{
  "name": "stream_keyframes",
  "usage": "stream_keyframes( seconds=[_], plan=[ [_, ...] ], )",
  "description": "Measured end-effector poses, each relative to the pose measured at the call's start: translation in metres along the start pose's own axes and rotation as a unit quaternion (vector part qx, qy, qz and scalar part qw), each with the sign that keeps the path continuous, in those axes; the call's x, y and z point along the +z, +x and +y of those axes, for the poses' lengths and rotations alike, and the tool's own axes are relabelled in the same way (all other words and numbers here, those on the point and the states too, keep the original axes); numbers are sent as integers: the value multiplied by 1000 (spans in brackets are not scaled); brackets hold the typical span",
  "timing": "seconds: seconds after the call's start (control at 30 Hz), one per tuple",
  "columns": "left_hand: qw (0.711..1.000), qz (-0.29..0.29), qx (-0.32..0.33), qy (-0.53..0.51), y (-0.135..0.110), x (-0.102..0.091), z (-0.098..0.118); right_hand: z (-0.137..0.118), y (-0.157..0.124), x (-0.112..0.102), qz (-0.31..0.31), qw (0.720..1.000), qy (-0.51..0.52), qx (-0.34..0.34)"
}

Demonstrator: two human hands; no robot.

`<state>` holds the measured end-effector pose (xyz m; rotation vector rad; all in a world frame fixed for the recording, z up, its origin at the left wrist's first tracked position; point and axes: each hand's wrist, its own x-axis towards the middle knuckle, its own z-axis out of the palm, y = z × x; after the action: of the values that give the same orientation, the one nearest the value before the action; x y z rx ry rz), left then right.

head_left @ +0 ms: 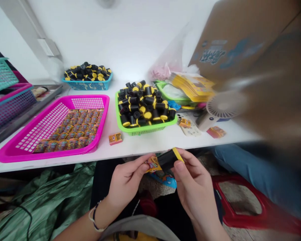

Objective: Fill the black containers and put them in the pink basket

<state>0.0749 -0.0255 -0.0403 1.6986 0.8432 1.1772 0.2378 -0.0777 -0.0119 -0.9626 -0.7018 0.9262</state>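
In front of the table edge, my right hand (192, 175) grips a black canister (167, 161) by its yellow-rimmed end. My left hand (129, 175) pinches a colorful orange printed sleeve (153, 164) at the canister's other end; whether it is partly slipped over the canister I cannot tell. Beyond my hands stands a green basket (146, 131) heaped with black canisters with yellow ends. To the left, a pink basket (104, 129) holds rows of canisters in printed wraps. Between the baskets lies a small stack of orange printed sleeves (115, 138).
A blue basket (89, 86) of canisters stands at the back. On the right are a small fan (222, 107), yellow printed packages (193, 85), another orange stack (216, 131) and a large cardboard box (261, 67). A red stool (219, 201) and a person's blue-clad leg (251, 174) are below.
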Motion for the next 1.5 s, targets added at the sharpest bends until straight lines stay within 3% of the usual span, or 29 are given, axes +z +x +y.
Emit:
stream_keyframes(
  seconds=[0.17, 0.4, 0.63, 0.97, 1.17, 1.5],
  plan=[
    [997, -13, -52, -58, 1, -4, -2, 1, 3, -5, 6, 1000, -18, 10],
    [997, -49, 56, 18, 11, -6, 11, -12, 1, -3, -25, 999, 10, 25],
    [998, 1, 60, -17, 8, -6, 20, -7, -2, -3, -36, 998, -25, 40],
    [984, 31, 21, -172, 9, 0, 28, 3, -6, 3, -56, 998, -36, -10],
    [982, 70, 117, -130, 8, -1, 24, 10, -16, 13, -69, 997, -14, -24],
    [965, 47, 258, 33, 9, -11, 21, -4, -12, 12, -80, 991, -71, -77]
  ],
)
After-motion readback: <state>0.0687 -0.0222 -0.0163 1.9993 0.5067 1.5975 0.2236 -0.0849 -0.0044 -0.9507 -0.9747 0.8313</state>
